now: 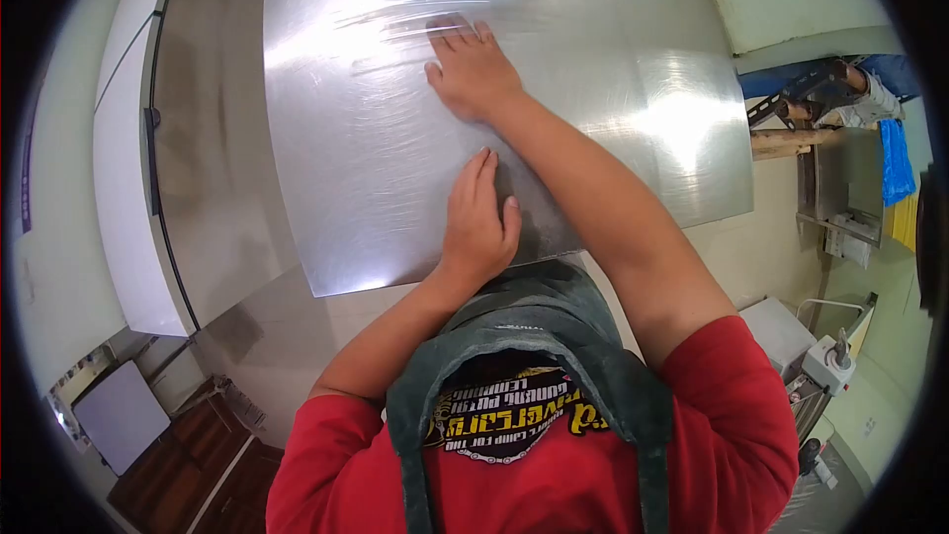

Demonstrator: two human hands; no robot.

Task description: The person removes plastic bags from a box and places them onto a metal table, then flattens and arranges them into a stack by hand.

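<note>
A shiny metal table with smeared, streaky reflections fills the upper middle of the view. My right hand reaches far across and lies palm down on its surface, fingers spread and nothing held. Nearer the table's front edge is my left hand, resting on its side against the metal, with fingers stretched out and the thumb apart. It holds nothing. The two hands do not touch. A dark green apron over a red shirt is pressed close to the front edge.
Left of the table stands a long white cabinet or appliance. A shelf with a blue plastic bag is at the right. Lower right sits a white box beside a device. Brown cabinetry is at the lower left.
</note>
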